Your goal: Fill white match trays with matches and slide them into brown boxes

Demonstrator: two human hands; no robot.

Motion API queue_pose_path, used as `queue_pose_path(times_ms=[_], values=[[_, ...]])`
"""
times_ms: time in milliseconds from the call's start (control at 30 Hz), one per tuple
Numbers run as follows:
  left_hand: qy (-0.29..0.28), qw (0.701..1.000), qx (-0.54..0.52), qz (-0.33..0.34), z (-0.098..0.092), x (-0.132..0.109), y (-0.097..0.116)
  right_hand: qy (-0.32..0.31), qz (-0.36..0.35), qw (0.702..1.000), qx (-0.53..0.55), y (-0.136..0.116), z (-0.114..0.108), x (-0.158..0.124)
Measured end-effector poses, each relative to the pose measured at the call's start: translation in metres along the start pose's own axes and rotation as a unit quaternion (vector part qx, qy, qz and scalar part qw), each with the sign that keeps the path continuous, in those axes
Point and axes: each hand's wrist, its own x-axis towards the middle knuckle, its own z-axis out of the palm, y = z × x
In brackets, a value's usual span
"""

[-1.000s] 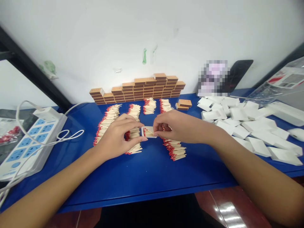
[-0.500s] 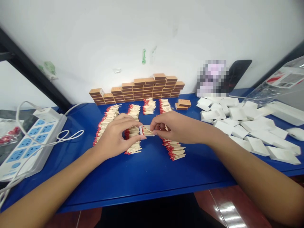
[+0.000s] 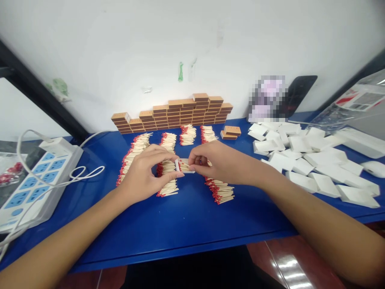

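Note:
Between thumb and fingers, my left hand (image 3: 153, 166) grips the left end of a small white matchbox tray (image 3: 177, 165). Red-tipped matches (image 3: 184, 165) lie in the tray. My right hand (image 3: 206, 160) pinches the tail ends of matches at the tray's right side; how many it holds is hidden by the fingers. Rows of loose matches lie on the blue table (image 3: 168, 224): a long row (image 3: 132, 152) left of my left hand, another row (image 3: 168, 188) partly behind it, a short pile (image 3: 188, 135) at the back, and a row (image 3: 221, 190) partly under my right hand.
Brown matchboxes (image 3: 180, 116) stand stacked along the wall, with a few more matchboxes (image 3: 232, 131) right of them. White trays (image 3: 300, 152) are heaped at the right. A phone (image 3: 300, 96) leans on the wall. A power strip (image 3: 39, 180) with white cables lies at the left.
My right hand and the pinched matches have shifted slightly left, further into the tray. My left hand still grips the tray; the whole view has drifted a little.

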Motion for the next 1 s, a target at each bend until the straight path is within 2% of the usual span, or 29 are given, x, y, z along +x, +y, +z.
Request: queue_pose_path(times_ms=[100, 300, 433, 733, 867, 1000], values=[[-0.001, 1.0, -0.001, -0.003, 0.0, 0.0, 0.0, 0.011, -0.005, 1.0, -0.004, 0.0, 0.002, 0.001], [-0.012, 1.0, -0.006, -0.014, -0.001, 0.001, 0.001, 0.067, -0.07, 0.995, -0.014, 0.0, 0.004, 0.004], [-0.01, 1.0, -0.006, -0.015, -0.002, 0.001, 0.001, 0.085, -0.075, 0.993, -0.032, 0.004, 0.005, 0.005], [-0.016, 0.999, -0.013, -0.028, -0.002, 0.001, 0.0, 0.074, -0.082, 0.994, -0.016, 0.007, 0.01, 0.007], [-0.009, 0.999, -0.01, -0.034, -0.002, 0.001, 0.001, 0.084, -0.102, 0.991, -0.021, 0.008, 0.004, 0.007], [-0.005, 0.999, -0.018, -0.045, -0.001, 0.001, 0.0, 0.089, -0.079, 0.992, -0.036, 0.009, -0.01, 0.003]])
